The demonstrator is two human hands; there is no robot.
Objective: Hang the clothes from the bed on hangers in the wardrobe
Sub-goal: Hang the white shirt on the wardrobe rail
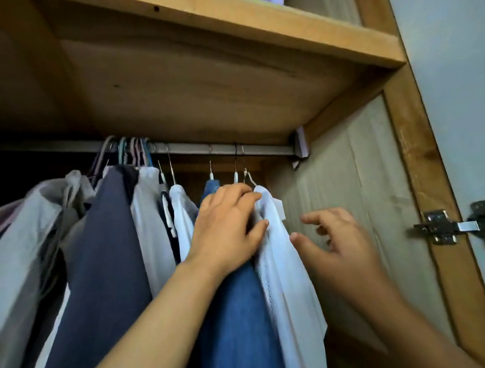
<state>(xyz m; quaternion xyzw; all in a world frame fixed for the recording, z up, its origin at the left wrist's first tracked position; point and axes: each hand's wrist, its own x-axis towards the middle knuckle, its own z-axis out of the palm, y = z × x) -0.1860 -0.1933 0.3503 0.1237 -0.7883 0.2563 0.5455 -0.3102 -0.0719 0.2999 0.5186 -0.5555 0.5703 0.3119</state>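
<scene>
Settling the white shirt [281,270], hung at the rail's [222,149] right end beside the blue garment [235,320]. Left hand [228,230] pinches its shoulder; right hand [338,239] loosely spread, empty. Next: release, fetch another.

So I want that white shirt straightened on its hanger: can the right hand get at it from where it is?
Probably yes. The right hand hovers open just beside the white shirt, nothing between them; the left hand only holds its collar side.

Two hands — left hand [225,228], right hand [337,242]. One hanging rail [225,149]. One wooden shelf [247,29]. One door hinge [459,227]. Hanging garments — about eight, the crowded left end uncertain. One blue garment [235,320].
</scene>
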